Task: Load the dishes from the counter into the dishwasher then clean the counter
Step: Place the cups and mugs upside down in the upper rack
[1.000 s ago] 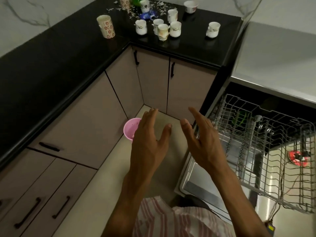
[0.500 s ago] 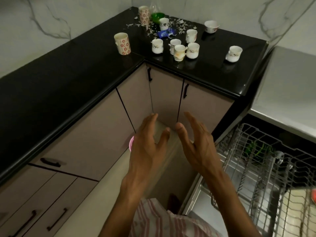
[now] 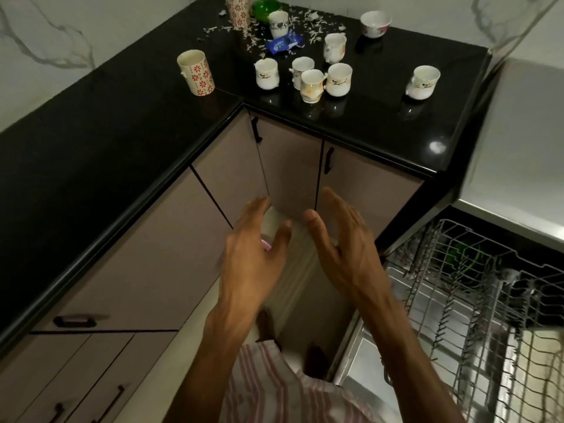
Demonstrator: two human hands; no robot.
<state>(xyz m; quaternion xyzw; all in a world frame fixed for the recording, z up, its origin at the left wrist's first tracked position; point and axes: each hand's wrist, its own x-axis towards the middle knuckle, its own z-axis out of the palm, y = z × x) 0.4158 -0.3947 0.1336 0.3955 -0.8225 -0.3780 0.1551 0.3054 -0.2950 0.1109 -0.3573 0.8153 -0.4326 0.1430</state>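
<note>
Below the black counter (image 3: 381, 117), head view: my left hand (image 3: 253, 254) and right hand (image 3: 345, 248) hang side by side in the air over the floor, fingers straight and spread, palms facing each other, empty, not touching each other or anything else. Dishes all sit up on the counter corner, well apart from both hands and above them: red-flower mug (image 3: 196, 72) far left, white cup (image 3: 267, 73), then a tight cluster of three cups (image 3: 323, 79) touching or nearly so, tall white cup (image 3: 334, 47) behind them, lone cup (image 3: 422, 82) to the right, bowl (image 3: 375, 24) at the back. Blue wrapper (image 3: 284, 44) and white scraps (image 3: 253, 41) lie among the back cups. Dishwasher rack (image 3: 488, 285) is pulled out to my right, just beside the right wrist. Pink object (image 3: 267, 244) peeks out behind my left hand, mostly hidden.
</note>
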